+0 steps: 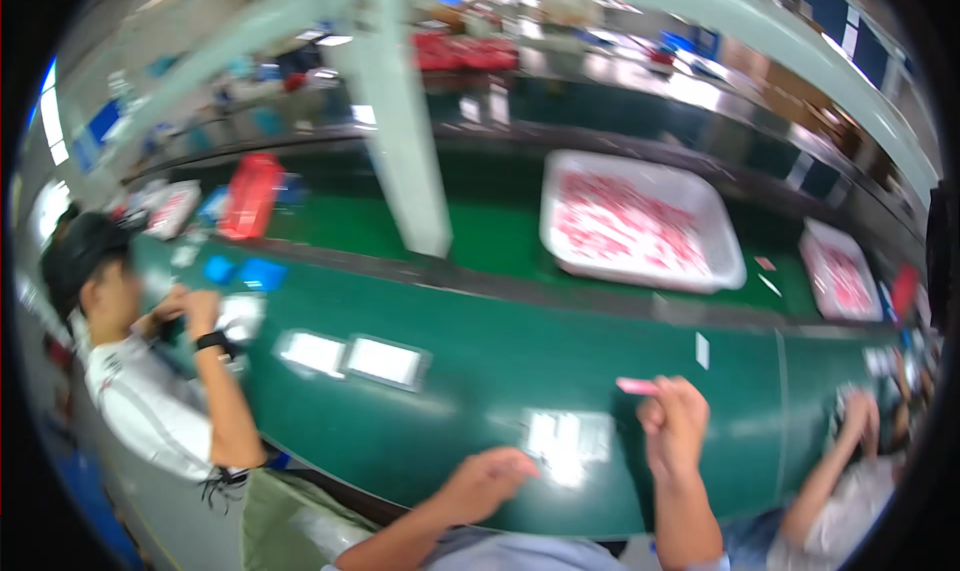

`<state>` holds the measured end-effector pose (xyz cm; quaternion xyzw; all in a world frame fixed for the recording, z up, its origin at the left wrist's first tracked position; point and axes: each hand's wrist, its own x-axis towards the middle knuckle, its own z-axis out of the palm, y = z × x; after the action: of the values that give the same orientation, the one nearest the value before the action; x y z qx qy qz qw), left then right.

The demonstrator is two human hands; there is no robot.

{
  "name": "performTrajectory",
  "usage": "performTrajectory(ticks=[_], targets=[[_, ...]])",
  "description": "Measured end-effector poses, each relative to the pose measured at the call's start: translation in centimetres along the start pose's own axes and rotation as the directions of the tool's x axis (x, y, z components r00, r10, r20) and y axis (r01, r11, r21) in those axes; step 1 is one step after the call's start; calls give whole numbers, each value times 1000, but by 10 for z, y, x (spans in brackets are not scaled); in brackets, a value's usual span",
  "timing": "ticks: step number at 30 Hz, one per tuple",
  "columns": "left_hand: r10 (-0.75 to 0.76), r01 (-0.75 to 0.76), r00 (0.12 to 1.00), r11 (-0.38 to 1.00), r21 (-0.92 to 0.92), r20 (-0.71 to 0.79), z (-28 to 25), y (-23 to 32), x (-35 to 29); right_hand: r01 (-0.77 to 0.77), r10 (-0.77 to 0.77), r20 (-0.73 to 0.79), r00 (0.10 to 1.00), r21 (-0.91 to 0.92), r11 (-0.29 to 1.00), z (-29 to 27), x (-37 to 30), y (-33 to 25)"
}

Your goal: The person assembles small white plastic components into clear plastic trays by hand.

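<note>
My right hand is raised over the green table, its fingers closed on a small flat pink strip. The strip sticks out to the left of the fingertips. My left hand is lower and nearer, its fingers drawn together beside a pale, shiny sheet-like piece. Whether something small sits between the left fingertips is too blurred to tell. The pale piece lies flat between my two hands. A small white card lies beyond my right hand.
Two white trays lie left of centre. Across the ledge stand a white tub of pink-and-white pieces and a smaller white bin. A red basket is far left. Co-workers sit left and right. A pale post rises behind.
</note>
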<state>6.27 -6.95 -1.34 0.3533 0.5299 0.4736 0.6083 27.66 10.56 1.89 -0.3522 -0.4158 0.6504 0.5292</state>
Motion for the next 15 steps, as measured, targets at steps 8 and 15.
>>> performTrajectory(ticks=[8,15], targets=[[196,-75,976,718,692,-97,10,38,14,-111,108,-65,992,-43,993,-4,6,2],[444,-212,895,491,845,-34,30,28,20,-120,122,18,992,-69,990,-1,3,1]])
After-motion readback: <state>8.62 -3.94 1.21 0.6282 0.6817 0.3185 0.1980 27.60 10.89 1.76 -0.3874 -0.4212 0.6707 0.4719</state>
